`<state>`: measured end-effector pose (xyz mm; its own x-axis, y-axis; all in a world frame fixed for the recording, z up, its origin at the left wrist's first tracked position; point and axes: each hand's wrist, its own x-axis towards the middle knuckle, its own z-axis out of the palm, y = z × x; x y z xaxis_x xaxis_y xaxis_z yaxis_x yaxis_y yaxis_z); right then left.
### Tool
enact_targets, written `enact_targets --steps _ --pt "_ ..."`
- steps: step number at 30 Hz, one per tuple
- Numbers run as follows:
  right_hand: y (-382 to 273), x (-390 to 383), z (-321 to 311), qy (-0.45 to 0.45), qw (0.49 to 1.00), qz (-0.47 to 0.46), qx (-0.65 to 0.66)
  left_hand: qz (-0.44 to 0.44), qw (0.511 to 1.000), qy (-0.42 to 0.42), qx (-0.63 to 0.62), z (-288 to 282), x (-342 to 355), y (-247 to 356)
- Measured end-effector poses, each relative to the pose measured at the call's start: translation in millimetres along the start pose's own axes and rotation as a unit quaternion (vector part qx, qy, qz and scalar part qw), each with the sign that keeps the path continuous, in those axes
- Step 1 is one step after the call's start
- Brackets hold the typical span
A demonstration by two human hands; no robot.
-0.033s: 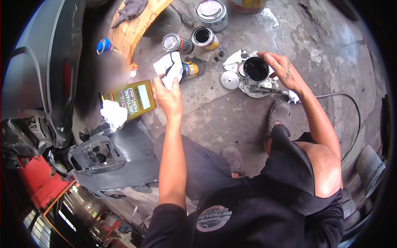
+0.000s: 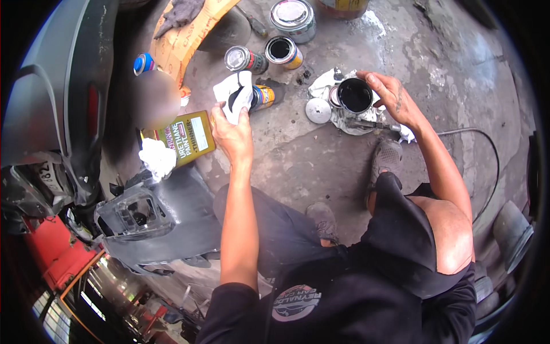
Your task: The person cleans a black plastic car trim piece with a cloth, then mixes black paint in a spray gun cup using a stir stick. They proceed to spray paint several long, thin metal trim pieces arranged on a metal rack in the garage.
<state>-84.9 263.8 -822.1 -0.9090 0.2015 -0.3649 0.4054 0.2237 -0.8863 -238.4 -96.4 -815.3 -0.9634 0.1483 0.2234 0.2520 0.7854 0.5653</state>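
My left hand (image 2: 232, 132) grips a folded white cloth (image 2: 232, 89) beside a small can with a colourful label (image 2: 263, 97), which the cloth partly covers. My right hand (image 2: 392, 100) curls round the right side of a round cup of glossy black liquid (image 2: 354, 96), thumb near its rim. Under and beside the cup are a crumpled white rag (image 2: 349, 123), a pale round lid (image 2: 318, 110) and a metal tool (image 2: 372, 125), with a dark hose (image 2: 475, 131) running off to the right.
Several cans (image 2: 292, 20) stand beyond my hands. At left are a gold rectangular thinner can (image 2: 200, 140) with white wadding on it, a cardboard piece (image 2: 177, 49), a grey plastic panel (image 2: 143, 229) and dark car parts (image 2: 51, 114). My feet (image 2: 387, 157) rest on the stained concrete (image 2: 435, 86).
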Motion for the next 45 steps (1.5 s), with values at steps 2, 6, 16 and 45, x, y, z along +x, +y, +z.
enact_targets --steps 2,6,16,45 --pt "-1.4 -0.4 -0.7 -0.004 1.000 0.000 -0.001 0.016 1.000 0.006 0.002 -4.6 -2.2 5.0" --pt "1.0 0.2 -0.4 0.000 1.000 -0.001 -0.007 -0.074 0.995 -0.034 -0.059 -22.6 -8.0 30.0" --pt "0.5 -0.4 0.5 0.003 1.000 -0.004 0.006 -0.072 0.940 0.047 -0.330 -40.3 -39.4 28.6" --pt "62.7 -40.4 -22.9 -0.118 0.992 0.044 0.019 0.056 0.890 -0.330 -0.311 112.1 -57.2 124.0"
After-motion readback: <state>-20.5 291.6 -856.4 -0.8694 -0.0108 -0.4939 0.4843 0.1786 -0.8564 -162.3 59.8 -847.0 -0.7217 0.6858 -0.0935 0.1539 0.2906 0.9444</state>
